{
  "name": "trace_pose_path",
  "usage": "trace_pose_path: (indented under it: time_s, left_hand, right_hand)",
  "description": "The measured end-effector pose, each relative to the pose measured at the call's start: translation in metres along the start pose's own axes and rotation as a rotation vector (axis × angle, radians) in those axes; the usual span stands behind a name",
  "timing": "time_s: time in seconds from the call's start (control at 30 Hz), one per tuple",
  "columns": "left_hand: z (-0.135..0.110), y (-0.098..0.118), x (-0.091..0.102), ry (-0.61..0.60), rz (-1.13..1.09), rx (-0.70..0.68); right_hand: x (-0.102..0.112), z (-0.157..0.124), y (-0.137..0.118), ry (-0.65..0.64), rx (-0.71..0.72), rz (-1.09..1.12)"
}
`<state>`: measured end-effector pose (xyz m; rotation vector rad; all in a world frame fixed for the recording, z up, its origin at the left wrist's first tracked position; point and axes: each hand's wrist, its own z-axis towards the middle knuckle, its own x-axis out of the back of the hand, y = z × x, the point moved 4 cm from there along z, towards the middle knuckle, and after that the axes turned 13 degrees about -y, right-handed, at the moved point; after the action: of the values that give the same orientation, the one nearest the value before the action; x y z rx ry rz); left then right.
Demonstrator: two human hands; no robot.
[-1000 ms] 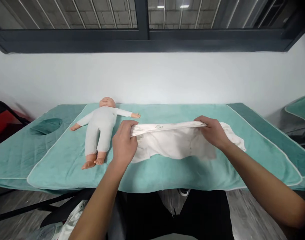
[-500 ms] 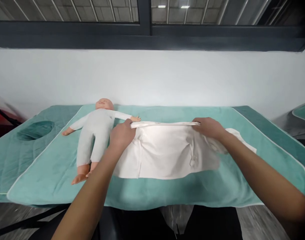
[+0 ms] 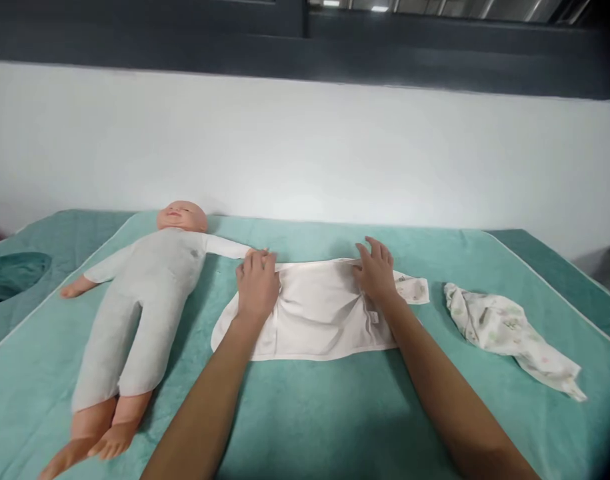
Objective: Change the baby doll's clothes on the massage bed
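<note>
A small white baby garment [image 3: 319, 313] lies spread flat on the teal towel [image 3: 305, 413]. My left hand [image 3: 257, 285] rests palm down on its left part, fingers stretched out. My right hand [image 3: 376, 270] lies flat on its upper right part, fingers apart. A baby doll [image 3: 139, 293] in a pale grey suit lies on its back to the left, its outstretched arm almost touching my left fingertips.
A crumpled white cloth with a faint print [image 3: 505, 330] lies on the towel at the right. A darker teal cover with a round hole [image 3: 12, 273] shows at the far left. A white wall [image 3: 305, 147] rises right behind the table.
The garment was held up by its top edge in both hands; now it lies flat and both hands have opened onto it. The view has moved closer to the table.
</note>
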<state>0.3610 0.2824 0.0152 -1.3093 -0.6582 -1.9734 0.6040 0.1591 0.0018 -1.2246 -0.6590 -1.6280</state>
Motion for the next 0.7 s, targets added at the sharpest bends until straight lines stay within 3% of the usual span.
trace_pose_path:
  time_s: [0.1, 0.17, 0.27, 0.43, 0.57, 0.7]
  left_hand:
    - [-0.013, 0.03, -0.003, -0.057, -0.152, -0.244]
    - [-0.019, 0.041, -0.013, -0.144, -0.197, -0.321]
    - [-0.018, 0.038, -0.031, -0.229, -0.129, -0.247]
    - [-0.007, 0.025, -0.046, -0.3, -0.081, -0.143]
    - [-0.004, 0.027, -0.042, -0.319, -0.108, -0.135]
    - [-0.028, 0.033, -0.022, -0.189, -0.182, -0.269]
  right_hand:
    - [0.002, -0.014, -0.033, -0.052, 0.238, 0.136]
    - [-0.003, -0.022, -0.052, -0.15, 0.288, 0.189]
    - [-0.017, -0.023, -0.06, -0.269, 0.196, 0.209]
    - [-0.033, -0.012, -0.048, -0.409, 0.077, 0.293]
    - [-0.028, -0.01, -0.048, -0.365, 0.13, 0.325]
    - [-0.009, -0.032, -0.052, -0.229, 0.304, 0.355]
